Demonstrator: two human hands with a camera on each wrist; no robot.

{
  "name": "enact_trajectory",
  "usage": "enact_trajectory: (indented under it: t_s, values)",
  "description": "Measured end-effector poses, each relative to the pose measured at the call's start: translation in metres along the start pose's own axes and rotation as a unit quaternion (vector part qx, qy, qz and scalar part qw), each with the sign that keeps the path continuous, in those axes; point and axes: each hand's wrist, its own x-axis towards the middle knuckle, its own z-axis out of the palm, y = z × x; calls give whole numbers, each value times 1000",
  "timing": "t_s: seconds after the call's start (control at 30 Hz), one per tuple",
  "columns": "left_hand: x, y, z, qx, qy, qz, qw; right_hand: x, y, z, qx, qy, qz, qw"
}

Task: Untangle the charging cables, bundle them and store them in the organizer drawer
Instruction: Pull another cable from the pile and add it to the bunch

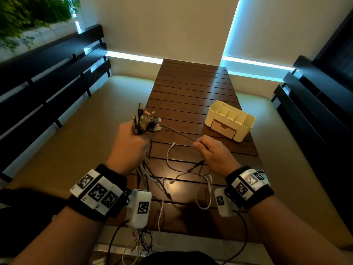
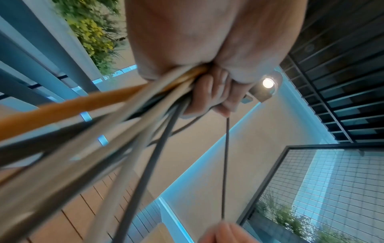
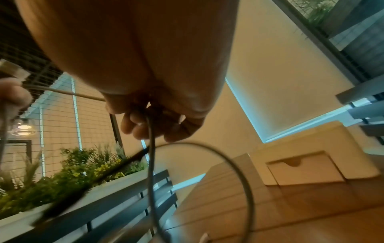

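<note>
Left hand [image 1: 129, 144] fists the plugs [image 1: 145, 119]; right hand [image 1: 214, 152] pinches one grey cable [image 1: 177, 133] stretched taut toward the organizer [image 1: 246, 129].

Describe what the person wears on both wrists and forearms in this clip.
Both forearms are bare, no sleeves. Each wrist has a black fabric band carrying white blocks printed with black square fiducial markers: left wristband, right wristband. A white camera housing with its own marker hangs under each wrist: left unit, right unit. A thin black lead trails from each.
</note>
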Motion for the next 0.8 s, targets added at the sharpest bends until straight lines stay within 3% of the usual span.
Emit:
enact_trajectory:
  t_s: [0.13, 0.27, 0.4, 0.47, 0.6, 0.67, 0.8]
  values:
    - [0, -5, -8, 15, 53, -5, 998, 8, 15, 5, 9, 37, 23, 999]
    - [-4, -3, -6, -6, 15, -32, 999, 20, 18, 2, -3, 99, 1, 995]
    - [-4, 0, -4, 107, -50, -68, 991, 19, 3, -3, 95, 126, -5, 987]
    - [-3, -2, -1, 162, -64, -85, 981, 19, -6, -6, 98, 141, -44, 984]
    - [-4, 1, 13, 129, -24, -22, 991, 21, -7, -2, 13, 134, -114, 984]
    - [-5, 3, 25, 125, -48, -1, 991, 21, -6, 5, 13, 109, -130, 985]
    - [-4, -3, 45, 168, -108, -30, 979, 21, -10, 13, 13, 113, -164, 980]
